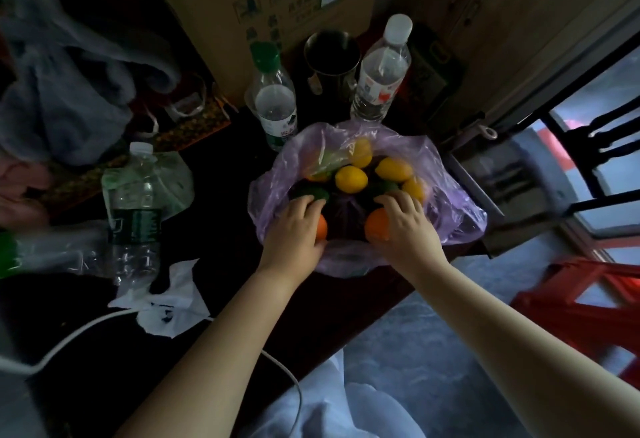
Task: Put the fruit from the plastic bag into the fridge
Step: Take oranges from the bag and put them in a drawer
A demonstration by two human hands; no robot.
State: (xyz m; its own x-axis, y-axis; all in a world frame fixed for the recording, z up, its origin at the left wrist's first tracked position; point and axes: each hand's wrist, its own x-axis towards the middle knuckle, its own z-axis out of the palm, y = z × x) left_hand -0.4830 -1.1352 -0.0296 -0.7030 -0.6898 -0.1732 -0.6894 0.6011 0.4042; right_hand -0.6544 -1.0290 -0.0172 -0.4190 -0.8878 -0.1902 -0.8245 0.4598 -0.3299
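Both bare forearms extended from bottom edge toward open translucent purple plastic bag (pixel 450 209) on dark tabletop (pixel 214 195), near its right edge. Left hand (pixel 294 229) curled over round orange fruit (pixel 321 228) at bag's near left. Right hand (pixel 405 223) cupped over second orange fruit (pixel 377 224) at near right. Bag mouth spread upward; inside: yellow oval lemons (pixel 350 179), long axes roughly left-right, plus dark green fruit (pixel 310 193). Clear plastic bottles (pixel 275 98) and metal cup (pixel 332 56) just behind bag.
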